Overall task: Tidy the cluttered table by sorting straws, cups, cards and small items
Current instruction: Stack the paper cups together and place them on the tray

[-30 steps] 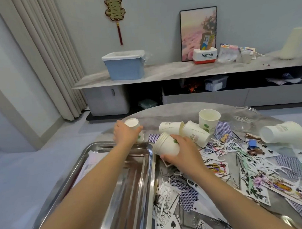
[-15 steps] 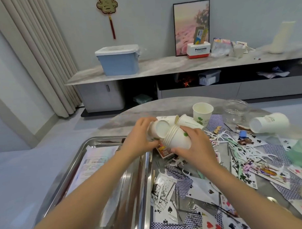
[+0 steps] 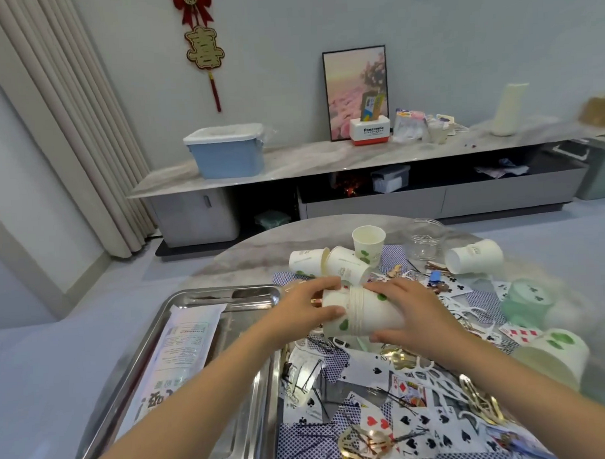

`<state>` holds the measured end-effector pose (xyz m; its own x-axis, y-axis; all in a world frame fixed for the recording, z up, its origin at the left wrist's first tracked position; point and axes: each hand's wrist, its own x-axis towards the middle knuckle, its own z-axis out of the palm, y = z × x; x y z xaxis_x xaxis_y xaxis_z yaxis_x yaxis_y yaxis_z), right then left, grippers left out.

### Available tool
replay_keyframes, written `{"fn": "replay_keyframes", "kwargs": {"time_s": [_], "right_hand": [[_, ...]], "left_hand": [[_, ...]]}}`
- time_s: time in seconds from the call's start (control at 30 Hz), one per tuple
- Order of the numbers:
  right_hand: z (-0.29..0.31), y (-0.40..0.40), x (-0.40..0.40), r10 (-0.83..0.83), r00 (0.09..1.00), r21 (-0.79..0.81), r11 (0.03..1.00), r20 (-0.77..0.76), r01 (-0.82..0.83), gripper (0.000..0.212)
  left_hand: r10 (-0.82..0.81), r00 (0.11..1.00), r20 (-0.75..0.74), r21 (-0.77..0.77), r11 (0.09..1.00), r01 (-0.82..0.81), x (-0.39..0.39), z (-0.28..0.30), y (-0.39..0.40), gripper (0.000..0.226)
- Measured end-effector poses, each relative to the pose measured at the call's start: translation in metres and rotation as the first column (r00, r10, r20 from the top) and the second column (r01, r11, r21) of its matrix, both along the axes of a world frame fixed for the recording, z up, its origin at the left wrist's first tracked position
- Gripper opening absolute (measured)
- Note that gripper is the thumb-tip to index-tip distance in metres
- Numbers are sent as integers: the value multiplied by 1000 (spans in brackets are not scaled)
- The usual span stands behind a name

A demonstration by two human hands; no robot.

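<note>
We reach both bare forearms forward from the bottom of the view, converging toward the middle. Our left hand (image 3: pixel 302 306) comes in from the lower left, palm turned inward, its fingers (image 3: pixel 325 283) curled over the top and the thumb pressed along the near side of what it grips. Our right hand (image 3: pixel 405 311) comes in from the lower right, back of the hand up, fingers spread over the top and thumb tucked underneath, gripping as well. The two hands sit close together, fingertips nearly meeting, wrists level above the tabletop (image 3: pixel 261 261).

Matt paper cups (image 3: pixel 362 313), a glossy metal tray (image 3: pixel 252 402), a clear plastic cup (image 3: pixel 426 238).
</note>
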<state>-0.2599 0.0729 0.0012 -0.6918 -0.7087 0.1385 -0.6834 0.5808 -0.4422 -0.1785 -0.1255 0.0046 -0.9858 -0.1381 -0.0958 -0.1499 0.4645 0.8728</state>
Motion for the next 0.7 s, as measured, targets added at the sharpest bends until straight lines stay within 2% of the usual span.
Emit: {"fn": "replay_keyframes", "kwargs": {"time_s": [0.13,0.23,0.3,0.33,0.4,0.5,0.6,0.7], "right_hand": [[-3,-2,4,1,997,-11,1000,76,0,84],[-12,-4,-3,-75,992,-40,996,106,80,80],[-19,-4,-13,-168,980,-29,985,106,172,78],[-24,-3,-21,-227,967,-24,972,116,232,77],[-32,-4,-36,-323,937,-7,945,135,327,78],[-44,-9,-56,-403,909,32,915,109,402,76],[-51,-20,-71,-441,896,44,897,51,440,72],[-55,-31,-83,-447,895,72,892,-14,447,69]], "left_hand": [[57,997,60,296,952,-72,-11,-4,33,75],[66,996,63,238,968,-79,-26,-2,53,65],[152,988,29,201,967,-155,-40,-3,53,56],[212,977,-17,148,967,-208,-51,-7,51,51],[352,926,-135,-65,930,-362,-73,-20,42,42],[423,873,-241,-410,771,-487,-105,-34,25,36],[318,923,-216,-679,631,-376,-137,-34,4,39],[278,956,-89,-780,577,-241,-158,-34,-13,39]]}}
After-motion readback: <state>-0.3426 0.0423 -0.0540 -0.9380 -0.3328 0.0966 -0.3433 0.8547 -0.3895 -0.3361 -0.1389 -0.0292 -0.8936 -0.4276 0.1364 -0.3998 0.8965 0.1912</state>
